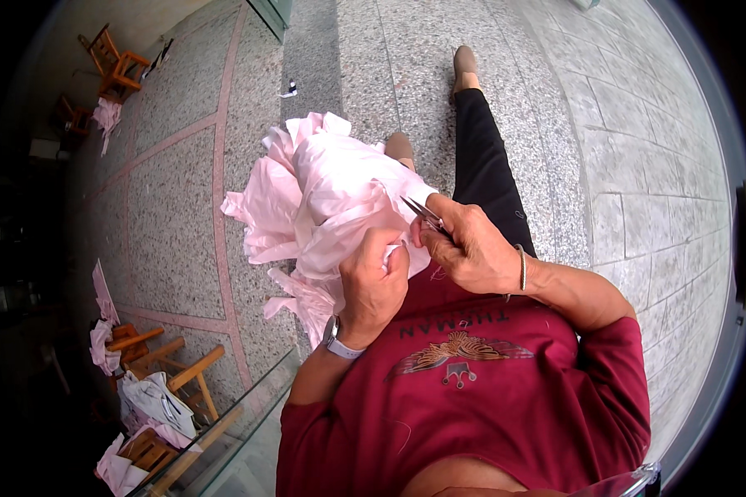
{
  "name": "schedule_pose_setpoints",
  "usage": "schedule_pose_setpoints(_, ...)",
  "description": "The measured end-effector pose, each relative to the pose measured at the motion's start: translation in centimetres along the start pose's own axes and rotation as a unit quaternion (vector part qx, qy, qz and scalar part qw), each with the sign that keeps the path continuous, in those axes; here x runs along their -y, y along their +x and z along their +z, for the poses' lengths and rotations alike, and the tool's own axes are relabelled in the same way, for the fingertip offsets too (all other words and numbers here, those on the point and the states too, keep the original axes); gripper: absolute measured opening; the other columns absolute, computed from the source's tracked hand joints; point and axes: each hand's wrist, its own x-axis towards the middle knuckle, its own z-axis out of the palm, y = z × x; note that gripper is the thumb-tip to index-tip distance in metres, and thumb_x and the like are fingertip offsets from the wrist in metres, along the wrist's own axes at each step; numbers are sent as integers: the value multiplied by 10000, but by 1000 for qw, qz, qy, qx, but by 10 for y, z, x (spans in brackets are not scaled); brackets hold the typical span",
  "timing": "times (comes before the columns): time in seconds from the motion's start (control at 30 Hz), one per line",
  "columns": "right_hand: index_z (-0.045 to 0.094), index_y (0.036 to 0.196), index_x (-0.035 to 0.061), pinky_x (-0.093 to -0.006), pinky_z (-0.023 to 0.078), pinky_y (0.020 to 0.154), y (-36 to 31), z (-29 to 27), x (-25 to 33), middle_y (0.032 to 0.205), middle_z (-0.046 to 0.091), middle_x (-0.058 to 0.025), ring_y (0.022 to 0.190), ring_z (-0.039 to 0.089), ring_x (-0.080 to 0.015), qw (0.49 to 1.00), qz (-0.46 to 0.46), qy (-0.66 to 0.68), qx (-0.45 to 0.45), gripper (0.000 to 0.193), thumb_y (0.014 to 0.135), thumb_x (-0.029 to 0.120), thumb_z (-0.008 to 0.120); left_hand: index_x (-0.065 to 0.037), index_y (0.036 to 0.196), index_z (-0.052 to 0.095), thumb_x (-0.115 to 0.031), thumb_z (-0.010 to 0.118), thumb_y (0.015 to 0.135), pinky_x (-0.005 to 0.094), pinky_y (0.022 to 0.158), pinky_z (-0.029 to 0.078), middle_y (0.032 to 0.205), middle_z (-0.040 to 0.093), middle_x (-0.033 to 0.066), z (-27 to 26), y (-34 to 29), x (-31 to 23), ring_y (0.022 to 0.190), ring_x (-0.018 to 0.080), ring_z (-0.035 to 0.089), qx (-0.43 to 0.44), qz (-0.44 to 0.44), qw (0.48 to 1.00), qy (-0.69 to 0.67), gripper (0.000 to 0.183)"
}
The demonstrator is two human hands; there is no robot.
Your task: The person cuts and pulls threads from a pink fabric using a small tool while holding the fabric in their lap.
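A large bundle of pale pink cloth (340, 178) lies in folds over my lap and hangs down toward the floor on the left. My left hand (373, 286), with a watch on its wrist, is closed in a fist on a bunched piece of the cloth. Just to its right, my right hand (477, 244) grips a small pair of scissors (421, 210). Their pointed metal blades stick out to the upper left, over the cloth. The scissors' handles are mostly hidden in my fingers. Some cloth lies against the right fingertips; whether they pinch it I cannot tell.
Wooden chairs (120, 70) stand at the far left. At the lower left, more wooden stools (199, 385) hold pink and grey cloth (157, 402). A glass panel (257, 422) edges my left side. A small dark object (292, 86) lies on the speckled floor ahead.
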Motion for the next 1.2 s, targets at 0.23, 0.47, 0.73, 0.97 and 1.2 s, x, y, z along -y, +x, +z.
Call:
schedule_pose_setpoints(0.23,553,947,19,-242,402,616,-20,-5,5,774,536,-4,683,469,-60,993,16,79,86,73,971,-5,489,14,927,611,-55,646,902,331,604,470,755,635,83,-6,7,25,652,139,578,-13,-145,988,-54,81)
schedule_pose_setpoints(0.47,612,1044,20,-201,316,555,13,-42,5,834,572,31,635,387,-11,996,47,71,23,94,993,29,533,27,1008,658,-77,652,924,225,727,446,892,636,-2,-27,7,23,803,55,534,45,-270,911,-307,134)
schedule_pose_setpoints(0.73,619,1166,-28,-383,476,935,68,-25,-23,1075,692,-205,1069,643,-330,977,-76,-33,197,311,869,-46,533,26,1022,674,-68,644,918,226,779,458,935,669,19,-43,3,19,856,59,565,126,-219,938,-235,143)
schedule_pose_setpoints(0.97,632,1063,-34,-385,483,825,62,-27,-20,958,664,-194,901,625,-267,974,-63,-46,214,186,951,114,634,34,1036,671,-44,632,872,263,816,477,922,676,51,-46,-1,28,889,101,591,75,-191,959,-197,186)
schedule_pose_setpoints(1.2,608,979,-27,-328,462,689,46,-22,-18,769,590,-74,741,520,-126,985,-98,-19,142,163,967,132,642,10,971,660,-76,643,905,245,735,453,827,617,10,-37,4,16,802,75,540,78,-197,941,-265,109)
